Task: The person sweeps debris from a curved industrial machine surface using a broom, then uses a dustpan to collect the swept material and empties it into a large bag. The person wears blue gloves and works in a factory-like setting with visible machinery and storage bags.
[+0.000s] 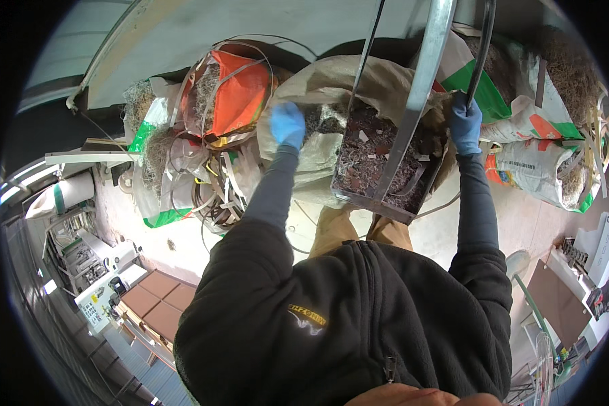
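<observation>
A rectangular metal bin (369, 201) tilts over the mouth of a large beige woven sack (321, 183). Grey shavings, dust and reddish-brown bits (379, 152) fill its inside. A long bright metal bar (423, 74) crosses over the bin. My right hand (465, 125), in a blue glove, is closed round the lower end of a dark bar (482, 51) at the bin's right side. My left hand (287, 125), also blue-gloved, is at the sack's left rim; motion smears its fingers, so its grip is unclear. Dark scrap shows inside the sack beside it.
Left of the sack stand an orange bag (240, 91) and green-and-white bags (142, 135) of wiry scrap, with loose straps (216, 196). More stuffed bags (531, 169) lie at the right. Brown panels (159, 298) are stacked at lower left.
</observation>
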`<state>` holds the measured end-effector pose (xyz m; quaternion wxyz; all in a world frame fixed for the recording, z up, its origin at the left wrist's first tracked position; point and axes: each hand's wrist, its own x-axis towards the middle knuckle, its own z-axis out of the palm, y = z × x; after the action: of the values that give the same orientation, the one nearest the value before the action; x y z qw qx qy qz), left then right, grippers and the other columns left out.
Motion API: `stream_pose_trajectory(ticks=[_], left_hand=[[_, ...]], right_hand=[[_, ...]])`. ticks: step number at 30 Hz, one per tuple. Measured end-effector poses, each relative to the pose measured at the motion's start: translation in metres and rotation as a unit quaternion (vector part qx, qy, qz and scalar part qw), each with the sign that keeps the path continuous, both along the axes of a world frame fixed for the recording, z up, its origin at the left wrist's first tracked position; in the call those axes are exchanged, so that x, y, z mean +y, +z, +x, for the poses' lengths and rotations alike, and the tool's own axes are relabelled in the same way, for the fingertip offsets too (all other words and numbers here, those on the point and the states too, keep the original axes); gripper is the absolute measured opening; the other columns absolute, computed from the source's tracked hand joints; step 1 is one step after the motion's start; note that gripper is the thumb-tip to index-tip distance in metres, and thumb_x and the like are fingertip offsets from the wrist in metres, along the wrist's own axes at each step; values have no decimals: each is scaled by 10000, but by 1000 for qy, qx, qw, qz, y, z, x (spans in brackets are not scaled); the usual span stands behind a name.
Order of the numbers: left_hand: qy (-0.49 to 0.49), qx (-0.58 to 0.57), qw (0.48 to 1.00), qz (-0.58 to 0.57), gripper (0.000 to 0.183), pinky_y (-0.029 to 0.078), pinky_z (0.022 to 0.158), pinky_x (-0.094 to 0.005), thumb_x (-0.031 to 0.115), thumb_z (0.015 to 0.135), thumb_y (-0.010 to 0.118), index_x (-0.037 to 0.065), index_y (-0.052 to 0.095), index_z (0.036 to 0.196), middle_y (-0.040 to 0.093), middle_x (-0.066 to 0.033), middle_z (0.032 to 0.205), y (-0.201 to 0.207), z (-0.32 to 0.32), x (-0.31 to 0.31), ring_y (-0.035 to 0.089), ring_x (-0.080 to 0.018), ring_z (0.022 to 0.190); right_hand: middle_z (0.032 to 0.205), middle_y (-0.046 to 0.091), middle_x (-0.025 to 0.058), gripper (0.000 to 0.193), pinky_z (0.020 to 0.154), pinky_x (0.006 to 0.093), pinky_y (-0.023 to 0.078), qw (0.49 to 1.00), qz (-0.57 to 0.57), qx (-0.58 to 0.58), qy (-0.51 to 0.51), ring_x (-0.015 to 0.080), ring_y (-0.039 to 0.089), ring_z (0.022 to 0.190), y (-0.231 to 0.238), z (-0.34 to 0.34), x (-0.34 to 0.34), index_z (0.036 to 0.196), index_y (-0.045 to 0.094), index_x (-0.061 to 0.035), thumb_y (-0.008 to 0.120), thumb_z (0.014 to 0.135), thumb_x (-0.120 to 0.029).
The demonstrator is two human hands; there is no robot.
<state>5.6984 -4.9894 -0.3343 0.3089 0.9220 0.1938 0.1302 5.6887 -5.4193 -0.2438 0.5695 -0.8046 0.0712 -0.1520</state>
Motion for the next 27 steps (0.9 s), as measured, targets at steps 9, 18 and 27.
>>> stream_pose_trajectory(ticks=[9,18,27], left_hand=[[181,-173,889,-382,228,458,547,-304,193,1005,599,-3,621,890,621,-26,725,100,-26,128,543,-126,577],[-280,-4,918,282,901,146,1273,-606,429,846,773,41,413,1575,405,-196,1622,28,-96,16,296,-420,1546],[-419,354,772,321,399,240,1223,-595,232,852,680,69,749,1209,754,-165,1145,-6,-42,42,676,-317,1174]], right_hand=[[774,470,-76,310,621,280,377,999,38,3,3,55,399,744,-2,10,-3,843,541,-65,590,1066,-274],[807,512,-88,285,603,252,353,997,75,9,34,35,418,732,-9,31,-15,883,606,-75,614,1067,-293],[814,514,-77,240,617,266,367,999,-16,-30,24,52,420,739,-28,44,-29,941,654,-45,609,1051,-253]])
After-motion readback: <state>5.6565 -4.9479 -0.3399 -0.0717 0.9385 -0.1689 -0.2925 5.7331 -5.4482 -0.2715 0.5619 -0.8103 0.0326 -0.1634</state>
